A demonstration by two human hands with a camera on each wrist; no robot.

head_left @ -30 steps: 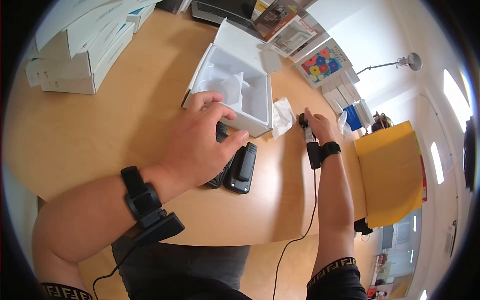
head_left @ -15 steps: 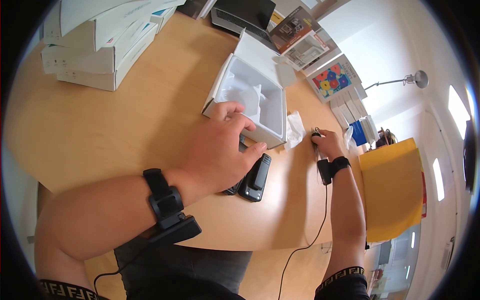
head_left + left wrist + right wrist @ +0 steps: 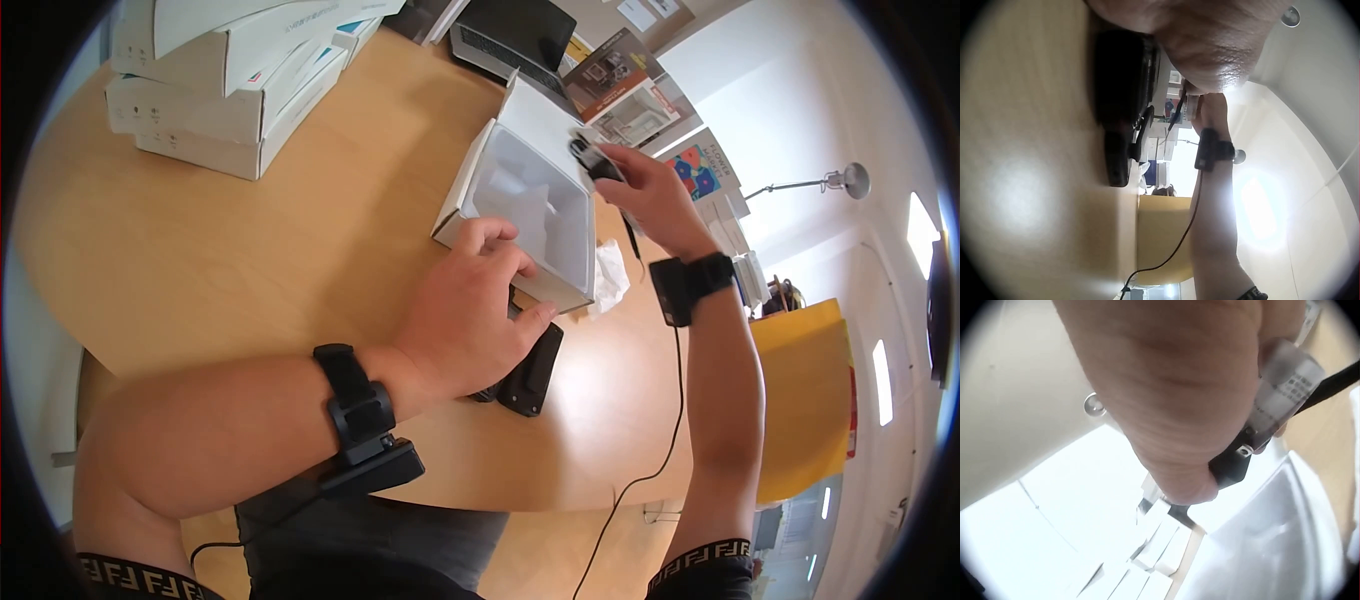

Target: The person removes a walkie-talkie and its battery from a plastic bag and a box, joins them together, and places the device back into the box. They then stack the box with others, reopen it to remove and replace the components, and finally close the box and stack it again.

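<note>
My left hand [image 3: 475, 320] is at the near side of an open white box [image 3: 575, 293], fingers bent over its rim and thumb against its outer front wall. Under that hand lie two black handset-like devices [image 3: 530, 375], partly hidden by it. Up by the box's raised lid [image 3: 545, 115], my right hand [image 3: 655, 200] pinches a black plug [image 3: 1232, 465] between thumb and fingers. A metal prong with a hole shows on the plug, along with a clear printed wrap [image 3: 1288, 384]. A black cord [image 3: 632, 238] hangs below it.
A crumpled white tissue [image 3: 612, 280] lies right of the box. White boxes [image 3: 200, 110] are stacked at the far left. Behind stand a laptop [image 3: 515, 45] and books [image 3: 625, 85]. A yellow folder [image 3: 800, 400] stands at the right; a thin cable [image 3: 640, 480] trails from my right wrist.
My right hand has lifted the plug from the table right of the tissue and carried it up and left to the box's lid. My left hand has stayed on the box; the view has shifted.
</note>
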